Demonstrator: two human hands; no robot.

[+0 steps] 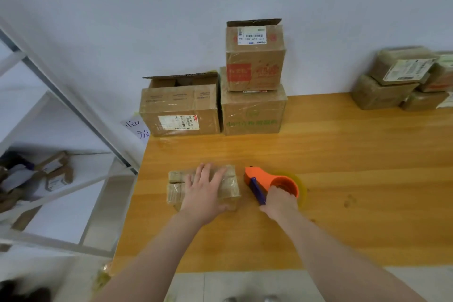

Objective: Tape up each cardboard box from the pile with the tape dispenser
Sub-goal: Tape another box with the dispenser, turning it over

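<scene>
A small flat cardboard box (176, 187) lies near the left edge of the wooden table (343, 154), its top glossy with clear tape. My left hand (206, 191) lies flat on top of it with fingers spread. Just right of the box sits the orange tape dispenser (266, 179) with a purple blade guard and a roll of clear tape. My right hand (280, 202) grips the dispenser from the near side, fingers curled into the roll's core. The dispenser's nose points toward the box's right end.
Three bigger cardboard boxes (253, 110) stand stacked against the wall at the back, two with open flaps. Several small taped boxes (392, 86) are piled at the back right. A white metal shelf (61, 174) holding small boxes stands left of the table.
</scene>
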